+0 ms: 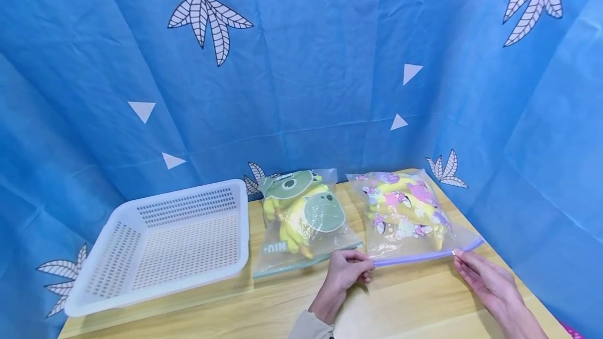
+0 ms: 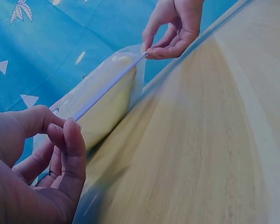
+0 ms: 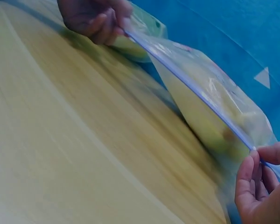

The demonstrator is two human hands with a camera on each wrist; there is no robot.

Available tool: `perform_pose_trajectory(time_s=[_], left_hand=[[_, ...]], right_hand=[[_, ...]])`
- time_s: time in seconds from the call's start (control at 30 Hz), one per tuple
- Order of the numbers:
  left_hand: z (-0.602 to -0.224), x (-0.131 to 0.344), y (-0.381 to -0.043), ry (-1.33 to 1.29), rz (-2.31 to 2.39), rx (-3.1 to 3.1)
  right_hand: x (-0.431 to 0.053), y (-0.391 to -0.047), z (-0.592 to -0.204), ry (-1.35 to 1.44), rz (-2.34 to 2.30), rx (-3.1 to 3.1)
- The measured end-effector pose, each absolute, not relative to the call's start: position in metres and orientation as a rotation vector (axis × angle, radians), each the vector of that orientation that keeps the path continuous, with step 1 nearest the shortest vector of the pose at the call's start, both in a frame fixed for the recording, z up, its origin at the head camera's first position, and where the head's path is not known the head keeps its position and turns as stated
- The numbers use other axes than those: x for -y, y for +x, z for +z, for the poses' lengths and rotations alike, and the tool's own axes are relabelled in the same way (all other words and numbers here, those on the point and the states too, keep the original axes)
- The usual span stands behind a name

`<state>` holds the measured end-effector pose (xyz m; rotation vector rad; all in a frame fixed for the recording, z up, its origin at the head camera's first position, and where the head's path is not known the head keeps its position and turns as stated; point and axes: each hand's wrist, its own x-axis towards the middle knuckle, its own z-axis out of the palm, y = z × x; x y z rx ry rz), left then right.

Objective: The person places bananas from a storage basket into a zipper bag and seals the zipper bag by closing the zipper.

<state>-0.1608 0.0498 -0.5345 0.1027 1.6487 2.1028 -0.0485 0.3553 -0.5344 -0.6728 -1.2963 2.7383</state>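
Observation:
A clear zip bag with pink and purple cartoon prints and a purple zip strip lies at the right of the table, yellow stuff inside it. My left hand pinches the strip's left end between thumb and forefinger. Toward its other end, my right hand pinches a small white zip slider. Between the two hands the strip runs straight, raised off the tabletop in the right wrist view. Left of it lies a second zip bag with green cartoon prints and yellow contents.
A white perforated plastic basket stands at the table's left. The wooden table meets a blue patterned cloth at the back and right side.

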Motion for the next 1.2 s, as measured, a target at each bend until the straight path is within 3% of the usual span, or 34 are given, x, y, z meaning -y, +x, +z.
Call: perform_pose_trajectory(time_s=[0.33,0.53,0.8,1.2], left_hand=[[-0.535,-0.055,-0.163,0.101,2.108,-1.689],[-0.534,-0.058,-0.163,0.110,2.106,-1.557],[-0.542,-0.087,-0.145,0.065,2.070,-1.219],[-0.542,-0.148,-0.145,-0.090,2.236,-1.301]], right_hand=[[-0.379,-0.053,-0.542,-0.465,2.842,1.304],[-0.381,-0.051,-0.545,-0.481,2.924,1.275],[-0.361,-0.046,-0.550,-0.352,2.993,1.186],[-0.328,-0.059,-0.549,-0.430,2.859,1.274]])
